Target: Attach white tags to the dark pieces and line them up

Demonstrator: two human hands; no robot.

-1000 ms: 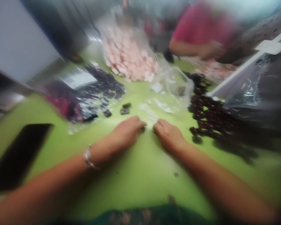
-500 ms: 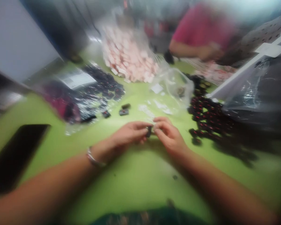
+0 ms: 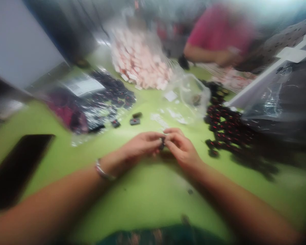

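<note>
Pinching small, dark, plastic-looking part (image 3: 162, 143) between thumb and fingers of bare left hand (image 3: 142, 144), over smooth green tabletop (image 3: 148, 200); touching it with curled fingertips of bare right hand (image 3: 182, 148), too blurred to tell whether gripping anything. Brought together since a second ago, closing gap. Still seeing two small dark rectangular blocks (image 3: 135, 121) beyond left hand, unmoved.

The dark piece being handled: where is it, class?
The dark piece is near the head view's centre, in the fingers of the left hand, next to the right hand.
</note>
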